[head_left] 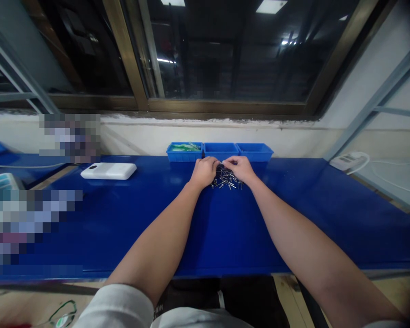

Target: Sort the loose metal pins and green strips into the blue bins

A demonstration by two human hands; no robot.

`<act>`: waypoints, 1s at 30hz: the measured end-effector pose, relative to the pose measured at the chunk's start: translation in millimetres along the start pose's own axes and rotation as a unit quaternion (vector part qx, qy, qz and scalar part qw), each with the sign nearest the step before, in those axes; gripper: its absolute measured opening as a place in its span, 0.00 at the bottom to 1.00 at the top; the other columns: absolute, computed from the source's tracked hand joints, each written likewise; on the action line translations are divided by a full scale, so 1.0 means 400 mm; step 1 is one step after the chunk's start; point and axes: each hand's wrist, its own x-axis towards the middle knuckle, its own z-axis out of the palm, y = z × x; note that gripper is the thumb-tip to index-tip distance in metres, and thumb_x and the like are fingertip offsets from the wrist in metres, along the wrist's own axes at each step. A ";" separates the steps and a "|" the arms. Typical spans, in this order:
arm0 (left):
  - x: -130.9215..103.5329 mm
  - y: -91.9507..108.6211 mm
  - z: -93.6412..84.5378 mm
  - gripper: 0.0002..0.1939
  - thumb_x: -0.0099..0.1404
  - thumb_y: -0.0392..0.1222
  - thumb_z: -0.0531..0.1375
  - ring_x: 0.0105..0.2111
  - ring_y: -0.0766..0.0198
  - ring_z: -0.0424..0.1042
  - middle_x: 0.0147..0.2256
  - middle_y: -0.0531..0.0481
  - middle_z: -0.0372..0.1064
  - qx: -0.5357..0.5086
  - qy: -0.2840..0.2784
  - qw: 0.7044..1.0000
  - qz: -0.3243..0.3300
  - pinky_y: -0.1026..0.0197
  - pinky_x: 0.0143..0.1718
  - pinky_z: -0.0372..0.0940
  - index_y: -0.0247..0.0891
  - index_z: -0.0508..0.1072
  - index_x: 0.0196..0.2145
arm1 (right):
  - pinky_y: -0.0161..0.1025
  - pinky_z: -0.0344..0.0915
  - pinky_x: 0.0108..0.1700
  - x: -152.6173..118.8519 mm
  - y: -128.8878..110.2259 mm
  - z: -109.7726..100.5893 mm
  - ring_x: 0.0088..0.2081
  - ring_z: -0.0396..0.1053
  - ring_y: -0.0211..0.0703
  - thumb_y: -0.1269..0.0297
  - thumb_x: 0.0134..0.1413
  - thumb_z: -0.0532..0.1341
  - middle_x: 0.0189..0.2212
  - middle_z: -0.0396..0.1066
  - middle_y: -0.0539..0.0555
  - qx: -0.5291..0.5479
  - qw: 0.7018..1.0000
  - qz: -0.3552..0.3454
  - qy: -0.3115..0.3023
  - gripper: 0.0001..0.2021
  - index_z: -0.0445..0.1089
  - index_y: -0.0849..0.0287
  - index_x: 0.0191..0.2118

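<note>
A loose heap of small, thin, shiny metal pieces (229,180) lies on the blue tabletop; they resemble short pins or rivets. At its left edge is my left hand (204,173), fingers curled and closed. My right hand (241,169) reaches in from the other side, thumb and forefinger pinched together at the heap's far edge. The fingertips of both hands nearly meet there. Whatever is between them is too small to make out.
Three blue bins stand in a row by the wall: the left bin (182,156) holds green and clear plastic, beside a middle bin (222,150) and a right bin (256,151). A white device (109,171) lies on the blue table (140,218). A power strip (348,160) sits far right.
</note>
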 end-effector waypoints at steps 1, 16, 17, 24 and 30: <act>0.001 0.001 -0.001 0.13 0.68 0.40 0.48 0.37 0.59 0.71 0.34 0.46 0.73 0.010 -0.005 1.000 -0.005 0.59 0.39 0.60 0.37 0.72 0.34 | 0.42 0.67 0.38 0.000 -0.001 0.000 0.30 0.71 0.43 0.58 0.42 0.65 0.26 0.75 0.54 0.012 1.000 0.001 0.005 0.11 0.74 0.60 0.29; -0.003 -0.009 -0.004 0.14 0.69 0.43 0.48 0.45 0.58 0.69 0.42 0.44 0.72 -0.018 0.023 0.995 -0.096 0.56 0.47 0.60 0.38 0.71 0.42 | 0.47 0.65 0.47 0.024 0.026 -0.039 0.42 0.71 0.48 0.60 0.42 0.64 0.37 0.75 0.58 0.044 0.985 0.051 0.161 0.18 0.72 0.61 0.41; -0.003 -0.012 -0.004 0.14 0.68 0.43 0.48 0.44 0.58 0.69 0.42 0.44 0.72 -0.015 0.021 0.994 -0.105 0.56 0.47 0.60 0.38 0.71 0.42 | 0.47 0.64 0.49 0.028 0.034 -0.043 0.44 0.71 0.48 0.61 0.43 0.63 0.39 0.75 0.58 0.032 0.983 0.048 0.172 0.20 0.71 0.62 0.44; -0.004 -0.022 0.008 0.13 0.67 0.42 0.50 0.46 0.56 0.69 0.43 0.44 0.72 -0.009 0.000 0.992 -0.125 0.54 0.48 0.61 0.38 0.70 0.44 | 0.49 0.59 0.54 0.030 0.055 -0.057 0.49 0.67 0.50 0.64 0.41 0.64 0.47 0.71 0.61 -0.016 0.977 0.077 0.200 0.27 0.66 0.63 0.51; -0.004 -0.023 0.010 0.19 0.66 0.47 0.51 0.48 0.53 0.68 0.48 0.40 0.70 -0.021 -0.032 0.989 -0.140 0.52 0.50 0.61 0.35 0.67 0.50 | 0.48 0.61 0.52 0.025 0.054 -0.054 0.51 0.64 0.53 0.64 0.38 0.66 0.54 0.65 0.62 -0.015 0.978 0.110 0.175 0.36 0.60 0.62 0.58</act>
